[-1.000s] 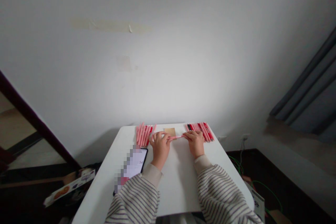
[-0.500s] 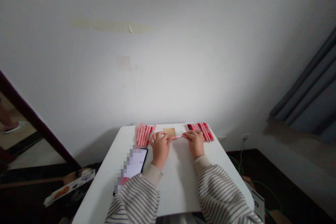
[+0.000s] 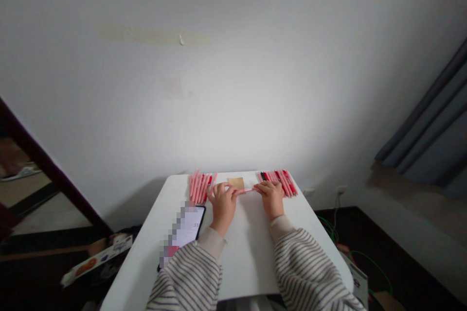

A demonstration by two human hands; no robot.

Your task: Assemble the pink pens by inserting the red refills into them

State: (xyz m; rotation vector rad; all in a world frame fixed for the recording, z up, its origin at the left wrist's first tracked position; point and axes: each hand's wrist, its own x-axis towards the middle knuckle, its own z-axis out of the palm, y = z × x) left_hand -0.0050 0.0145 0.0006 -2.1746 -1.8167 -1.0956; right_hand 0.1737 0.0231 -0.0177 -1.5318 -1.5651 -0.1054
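Note:
Between my two hands a pink pen lies crosswise, gripped at both ends above the white table. My left hand is closed on its left end, and my right hand pinches the right end. Just behind the pen is a small tan square, partly covered by my left fingers. A row of pink and red pens lies beside my left hand. Another group of pink, red and black pens lies next to my right hand, which hides part of it.
A phone with a lit screen rests on the white table by my left forearm. The wall rises behind the table. On the floor at right are green cables; a person's foot shows at far left.
My hands and the pen stay in almost the same place. At far left the person's foot has shifted slightly.

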